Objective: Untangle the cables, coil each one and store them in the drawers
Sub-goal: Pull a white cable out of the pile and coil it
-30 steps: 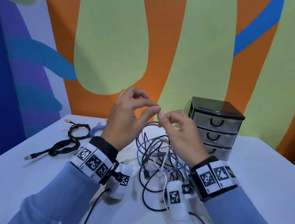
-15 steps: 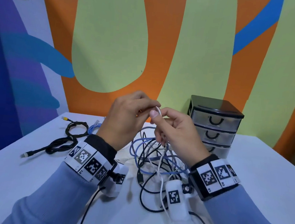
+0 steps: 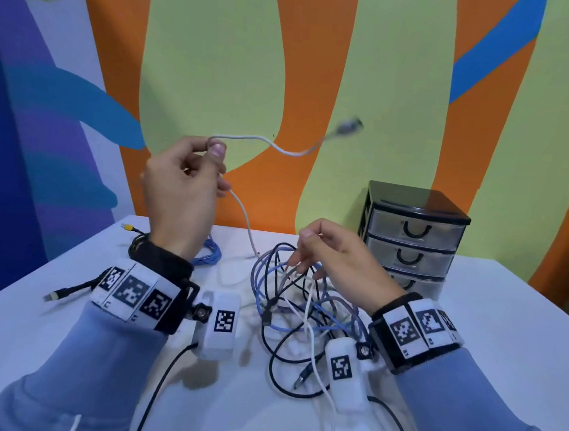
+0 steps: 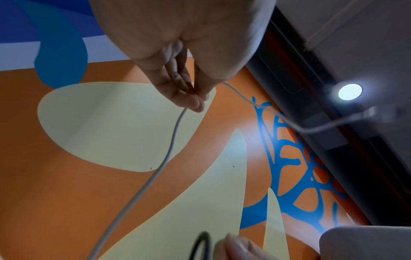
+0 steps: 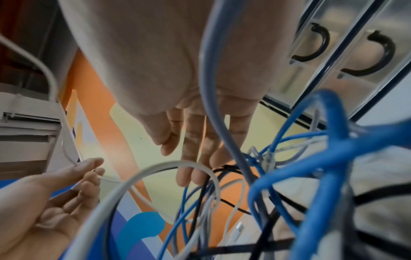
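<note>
My left hand is raised above the table and pinches a white cable between thumb and fingers. The cable's free end arcs right to a blurred plug; its other part hangs down to the table. My right hand hovers low over the tangle of blue, black, grey and white cables, its fingers straight and touching the strands. The three-drawer unit stands shut behind the right hand.
A coiled black cable with a yellow plug and a coiled blue cable lie at the back left of the white table. Another black cable end points toward the left edge. A painted wall stands behind.
My left hand has risen up and to the left, drawing the white cable's plug end free into the air. My right hand has let go and dropped onto the tangle.
</note>
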A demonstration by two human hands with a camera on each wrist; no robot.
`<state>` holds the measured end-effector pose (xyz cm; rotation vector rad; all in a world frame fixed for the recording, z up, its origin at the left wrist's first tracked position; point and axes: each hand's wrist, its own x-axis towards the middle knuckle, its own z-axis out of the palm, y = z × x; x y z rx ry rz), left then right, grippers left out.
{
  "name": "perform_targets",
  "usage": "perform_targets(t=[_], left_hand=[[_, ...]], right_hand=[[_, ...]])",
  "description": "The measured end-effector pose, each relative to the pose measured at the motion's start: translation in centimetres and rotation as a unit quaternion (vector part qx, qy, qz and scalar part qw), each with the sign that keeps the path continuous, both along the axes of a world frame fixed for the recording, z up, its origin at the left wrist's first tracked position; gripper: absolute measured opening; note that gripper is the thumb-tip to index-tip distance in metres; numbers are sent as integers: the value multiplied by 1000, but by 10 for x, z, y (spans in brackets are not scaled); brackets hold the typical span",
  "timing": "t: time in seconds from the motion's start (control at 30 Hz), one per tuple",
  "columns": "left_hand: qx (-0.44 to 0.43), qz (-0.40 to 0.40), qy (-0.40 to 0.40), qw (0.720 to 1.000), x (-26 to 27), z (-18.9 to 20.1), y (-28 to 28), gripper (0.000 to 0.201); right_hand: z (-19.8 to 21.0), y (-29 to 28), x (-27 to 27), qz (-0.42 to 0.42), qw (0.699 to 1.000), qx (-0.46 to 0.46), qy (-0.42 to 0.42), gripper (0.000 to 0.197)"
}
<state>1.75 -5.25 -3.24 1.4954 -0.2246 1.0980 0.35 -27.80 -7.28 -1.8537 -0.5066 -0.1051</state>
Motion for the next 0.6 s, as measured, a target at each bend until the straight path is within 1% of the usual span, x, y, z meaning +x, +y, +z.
perform_targets(t=[0.1, 0.2, 0.27, 0.37, 0.47, 0.53, 0.57, 0.6], left_hand=[[0, -42, 1, 999, -1, -1, -5, 12], [4, -87, -8, 996, -2, 0, -7, 16], [11, -131, -7, 991, -3, 1, -8, 14], [23, -188, 2, 982, -7, 1, -13, 16], [9, -236, 8, 972, -10, 1, -15, 20], [-10, -269, 12, 963, -12, 2, -15, 20], [-19, -286, 14, 958, -12, 2, -15, 20], [-26, -302, 16, 953, -13, 3, -14, 19]], right_hand=[[-3, 1, 2, -36, 998, -28, -33, 12], [-4, -1, 2, -67, 991, -76, -84, 21], [-5, -1, 2, -67, 986, -122, -93, 25], [-9, 1, 4, -23, 984, -173, -44, 36], [-15, 3, 9, 29, 986, -162, 31, 54], [-18, 2, 13, 14, 980, -196, 38, 66], [-19, 1, 14, -5, 976, -217, 26, 66], [-20, -1, 16, -25, 972, -234, 9, 63]])
